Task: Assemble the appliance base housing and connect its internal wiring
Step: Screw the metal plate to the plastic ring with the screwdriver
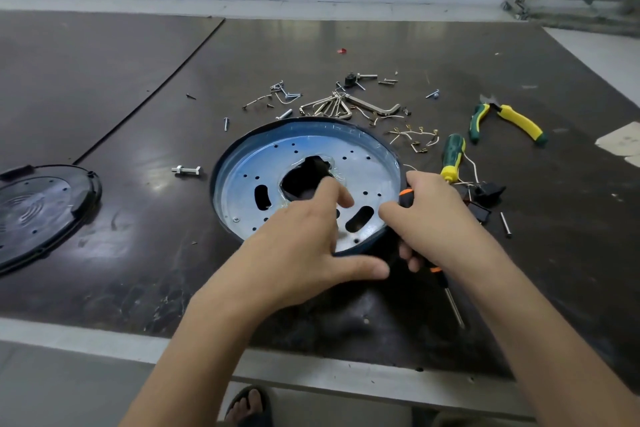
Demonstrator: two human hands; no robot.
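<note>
The round base housing (263,163), a dark rim around a bluish metal plate with holes and slots, lies in the middle of the dark work mat. My left hand (304,236) rests over its near edge, fingers spread on the plate and thumb along the rim. My right hand (429,218) grips a black-and-orange screwdriver (446,291) at the housing's right edge, its shaft pointing toward me. Loose wires with small terminals (414,139) lie behind the housing on the right.
A black round cover (38,211) sits at the far left. Screws, hex keys (332,106) and a bolt (186,170) are scattered behind and left of the housing. A green-yellow screwdriver (453,158), pliers (509,121) and black switch parts (485,196) lie to the right.
</note>
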